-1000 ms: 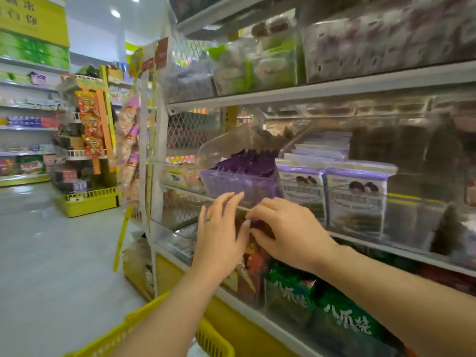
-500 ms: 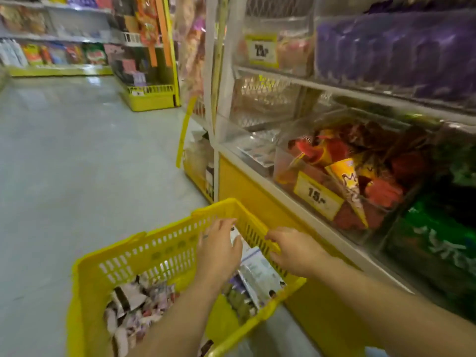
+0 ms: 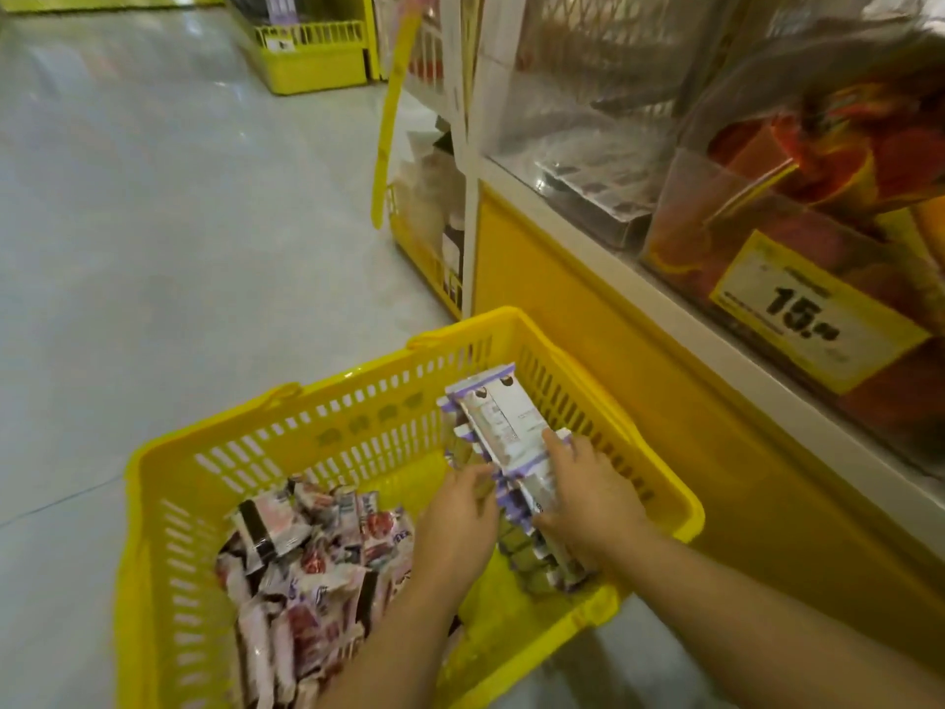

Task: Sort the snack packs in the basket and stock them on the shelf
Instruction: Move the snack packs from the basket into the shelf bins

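Note:
A yellow plastic basket (image 3: 358, 417) stands on the floor below the shelf. On its right side leans a row of white snack packs with purple edges (image 3: 503, 419). My left hand (image 3: 455, 519) presses against the left side of this stack, and my right hand (image 3: 588, 493) grips its right side, fingers over the top pack. Both hands are closed around the stack inside the basket. A heap of white, red and black snack packs (image 3: 312, 560) fills the basket's left half.
The shelf unit (image 3: 588, 278) with a yellow base rises on the right, close to the basket. Clear bins hold red and orange packs (image 3: 818, 161) behind a yellow "15" price tag (image 3: 813, 314). A yellow display stand (image 3: 312, 58) is far across the grey floor.
My view dropped from the shelf to the basket. Both hands left the shelf bin, went down into the basket, and closed on the purple-edged stack.

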